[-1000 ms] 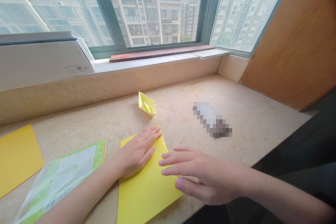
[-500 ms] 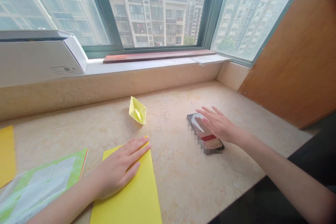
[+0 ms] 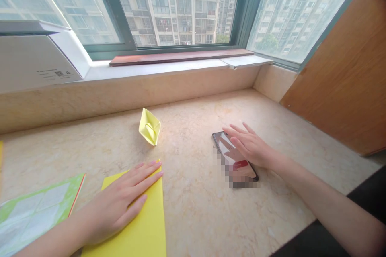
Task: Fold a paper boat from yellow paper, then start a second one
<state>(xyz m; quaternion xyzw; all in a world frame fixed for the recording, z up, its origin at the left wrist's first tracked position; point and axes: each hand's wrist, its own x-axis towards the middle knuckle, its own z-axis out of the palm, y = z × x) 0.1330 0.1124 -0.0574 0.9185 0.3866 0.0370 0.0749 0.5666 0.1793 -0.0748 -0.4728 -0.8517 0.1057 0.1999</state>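
Observation:
My left hand lies flat on a yellow sheet of paper, its fingers stretched toward the sheet's far corner. My right hand is spread over a dark-edged smartphone lying on the stone counter. Whether those fingers touch the screen I cannot tell. The phone's display shows a picture with a red band, and part of the phone is blurred out. Between and beyond the hands rests a folded yellow paper boat, with neither hand on it.
A green-and-white packet lies left of the yellow sheet. Another yellow piece shows at the left edge. On the window ledge are a white box and a long reddish board. A wooden panel borders the right side.
The view has shifted slightly, so the boat, yellow sheet and packet appear further left. My left hand stays flat on the paper. The phone display looks slightly different beneath my right hand.

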